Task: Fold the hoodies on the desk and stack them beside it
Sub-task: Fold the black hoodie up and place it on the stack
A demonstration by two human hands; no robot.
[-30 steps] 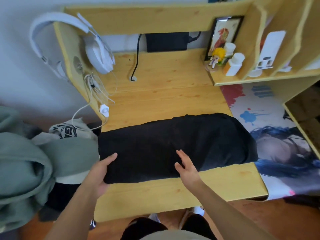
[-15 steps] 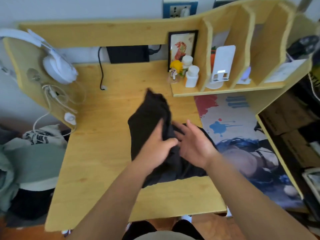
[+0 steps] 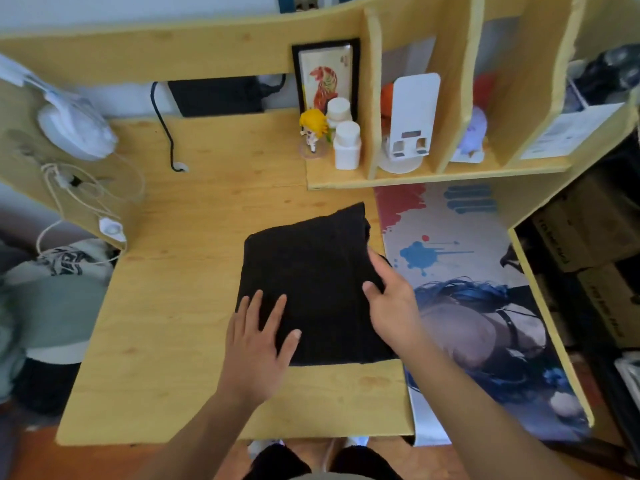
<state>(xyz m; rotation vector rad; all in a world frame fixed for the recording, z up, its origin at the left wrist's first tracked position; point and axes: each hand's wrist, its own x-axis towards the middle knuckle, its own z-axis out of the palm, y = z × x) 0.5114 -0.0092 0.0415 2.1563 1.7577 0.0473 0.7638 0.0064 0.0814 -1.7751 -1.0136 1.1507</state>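
A black hoodie (image 3: 311, 271) lies folded into a compact rectangle on the wooden desk (image 3: 166, 323), close to the printed desk mat. My left hand (image 3: 258, 341) lies flat on its near left corner with the fingers spread. My right hand (image 3: 391, 296) rests on the hoodie's right edge, thumb on top, the fingers partly over the side. To the left of the desk sits a pile of clothes, with a grey-green hoodie (image 3: 52, 306) and a white printed one (image 3: 65, 261).
A printed desk mat (image 3: 460, 271) covers the right part of the desk. A shelf unit holds a yellow-haired figurine (image 3: 313, 128), white bottles (image 3: 346, 143) and a framed picture (image 3: 325, 77). White headphones (image 3: 74, 128) and cables hang on the left panel. Cardboard boxes (image 3: 595, 244) stand at right.
The long black hoodie was folded in half from left to right and now lies as a compact rectangle. Both hands came down onto it. The camera view shifted right.
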